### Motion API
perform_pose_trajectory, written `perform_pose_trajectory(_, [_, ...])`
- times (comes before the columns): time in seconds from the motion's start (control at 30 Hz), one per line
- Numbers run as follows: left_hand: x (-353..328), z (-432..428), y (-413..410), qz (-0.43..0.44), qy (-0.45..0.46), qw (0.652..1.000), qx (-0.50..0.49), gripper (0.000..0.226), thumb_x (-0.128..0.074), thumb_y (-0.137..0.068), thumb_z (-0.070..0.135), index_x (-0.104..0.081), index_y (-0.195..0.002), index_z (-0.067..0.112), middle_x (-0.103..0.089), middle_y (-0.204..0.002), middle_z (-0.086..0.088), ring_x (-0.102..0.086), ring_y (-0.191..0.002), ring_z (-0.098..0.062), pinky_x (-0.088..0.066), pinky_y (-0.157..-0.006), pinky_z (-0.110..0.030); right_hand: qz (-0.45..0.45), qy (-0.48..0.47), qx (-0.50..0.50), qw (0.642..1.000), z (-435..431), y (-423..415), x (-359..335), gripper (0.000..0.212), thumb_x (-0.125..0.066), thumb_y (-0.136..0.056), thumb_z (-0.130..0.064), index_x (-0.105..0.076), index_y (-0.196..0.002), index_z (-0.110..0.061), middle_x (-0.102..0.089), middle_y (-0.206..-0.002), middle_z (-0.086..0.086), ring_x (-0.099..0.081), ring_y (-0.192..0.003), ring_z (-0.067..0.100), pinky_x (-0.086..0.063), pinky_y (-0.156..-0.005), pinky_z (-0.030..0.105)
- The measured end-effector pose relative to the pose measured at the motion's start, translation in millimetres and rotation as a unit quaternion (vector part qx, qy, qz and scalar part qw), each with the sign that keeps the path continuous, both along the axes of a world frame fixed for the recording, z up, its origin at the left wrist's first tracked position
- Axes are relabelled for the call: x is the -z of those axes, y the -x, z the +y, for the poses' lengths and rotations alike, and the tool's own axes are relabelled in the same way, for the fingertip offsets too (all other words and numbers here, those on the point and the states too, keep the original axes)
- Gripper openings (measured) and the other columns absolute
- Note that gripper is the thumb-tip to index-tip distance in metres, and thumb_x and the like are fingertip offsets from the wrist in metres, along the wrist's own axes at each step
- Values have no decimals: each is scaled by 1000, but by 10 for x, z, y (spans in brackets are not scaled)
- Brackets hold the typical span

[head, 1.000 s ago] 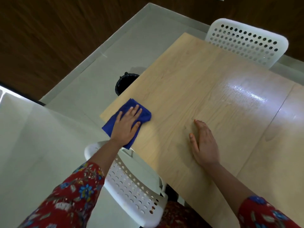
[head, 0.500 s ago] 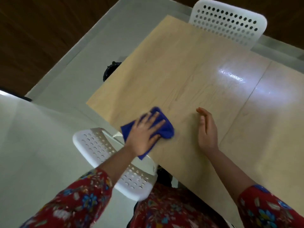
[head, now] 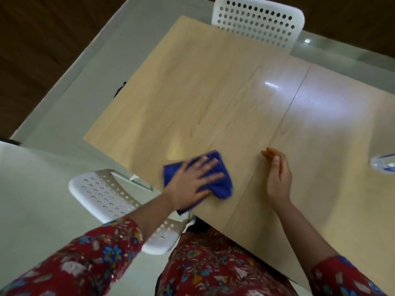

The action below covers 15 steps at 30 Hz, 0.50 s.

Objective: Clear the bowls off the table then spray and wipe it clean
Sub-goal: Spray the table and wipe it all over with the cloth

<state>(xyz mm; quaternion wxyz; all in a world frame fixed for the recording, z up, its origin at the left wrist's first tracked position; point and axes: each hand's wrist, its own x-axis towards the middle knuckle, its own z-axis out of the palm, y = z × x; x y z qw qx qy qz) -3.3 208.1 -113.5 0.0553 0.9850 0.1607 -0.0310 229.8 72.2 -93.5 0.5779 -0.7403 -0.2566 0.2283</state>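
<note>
A blue cloth [head: 222, 184] lies on the light wooden table [head: 203, 92] near its front edge. My left hand [head: 192, 182] presses flat on the cloth with straight, spread fingers. A little to the right of the cloth my right hand [head: 277, 176] rests on its edge on the tabletop, fingers straight and together. A clear spray bottle [head: 383, 164] shows partly at the right border of the view. No bowls are in view.
One white perforated chair [head: 258, 20] stands at the table's far side. Another white perforated chair [head: 119, 201] is at the near left by my body. A dark object [head: 119, 89] peeks out on the floor past the table's left edge.
My left hand has slid the blue cloth to the right along the table's front edge, from the left corner toward my right hand. My right hand has tipped from flat onto its edge.
</note>
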Motion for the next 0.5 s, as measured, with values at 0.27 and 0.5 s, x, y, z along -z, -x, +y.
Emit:
perform_pose_trajectory(0.27, [-103, -274, -847, 16, 36, 999, -32, 65, -29, -93, 64, -10, -152, 43, 1, -163, 0, 2, -149, -28, -9, -114, -61, -69, 16, 97, 993, 190, -400, 37, 38, -30, -102, -29, -61, -117, -12, -65, -116, 4, -58, -110, 12, -44, -97, 22])
perform_pose_trajectory(0.5, [-100, 358, -1756, -4, 49, 982, -184, 64, -26, -94, 63, -7, -152, 42, 6, -162, 3, 5, -149, -25, -4, -115, -61, -101, 62, 131, 984, 430, -809, 81, 37, -31, -103, -22, -58, -123, -7, -61, -120, 6, -53, -111, 11, -37, -95, 10])
